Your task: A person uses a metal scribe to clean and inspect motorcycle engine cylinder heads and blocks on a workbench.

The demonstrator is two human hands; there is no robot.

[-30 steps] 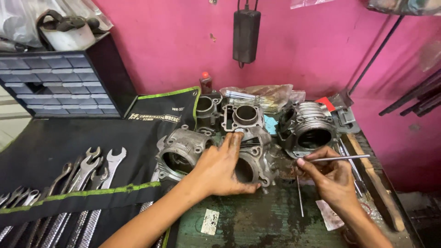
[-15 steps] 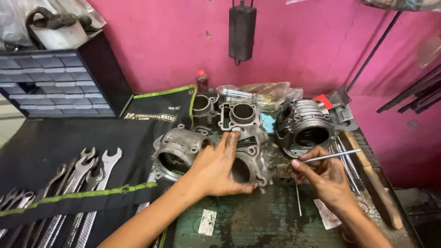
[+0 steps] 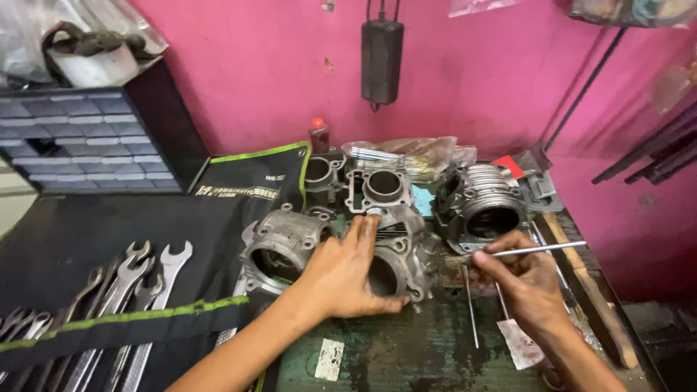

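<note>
My left hand (image 3: pixel 347 276) lies flat, fingers spread, pressing the grey cylinder block (image 3: pixel 396 254) onto the surface (image 3: pixel 406 348). My right hand (image 3: pixel 519 279) pinches a thin metal rod (image 3: pixel 537 250), its tip at the block's side. I judge steady downward pressure matters while the rod works. Loose rods (image 3: pixel 470 305) lie just under my right fingers; other cylinders (image 3: pixel 479 203) crowd beyond, wrenches (image 3: pixel 131 290) lie left, so room is tight.
</note>
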